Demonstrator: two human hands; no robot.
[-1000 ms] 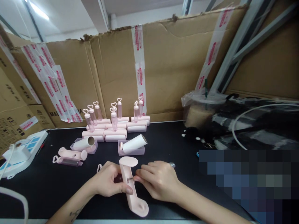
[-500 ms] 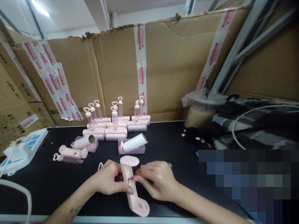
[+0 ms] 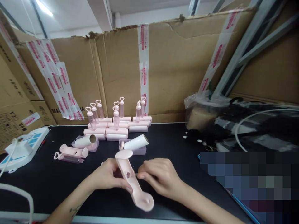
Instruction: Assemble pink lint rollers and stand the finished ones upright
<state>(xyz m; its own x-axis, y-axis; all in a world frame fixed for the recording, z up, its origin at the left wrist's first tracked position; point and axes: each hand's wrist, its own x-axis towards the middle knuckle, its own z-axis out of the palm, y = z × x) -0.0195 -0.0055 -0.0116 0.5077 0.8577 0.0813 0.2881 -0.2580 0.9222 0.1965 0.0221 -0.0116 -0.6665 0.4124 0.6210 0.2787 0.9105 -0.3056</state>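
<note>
Left hand (image 3: 106, 175) gripped pink holder (image 3: 135, 184), tilted at lower centre; right hand (image 3: 161, 177) pinched a thin bit (image 3: 136, 175), too small to identify, at its right edge. Rollers (image 3: 116, 133) at centre looked done. Held holder had no roll in; spare holder (image 3: 73, 151), left of frame, likewise. Two white rolls (image 3: 136, 142) leaned in trays (image 3: 140, 151); apparently unfinished. Versus earlier frame: held holder tilted more, right fingertips farther from its hole.
</note>
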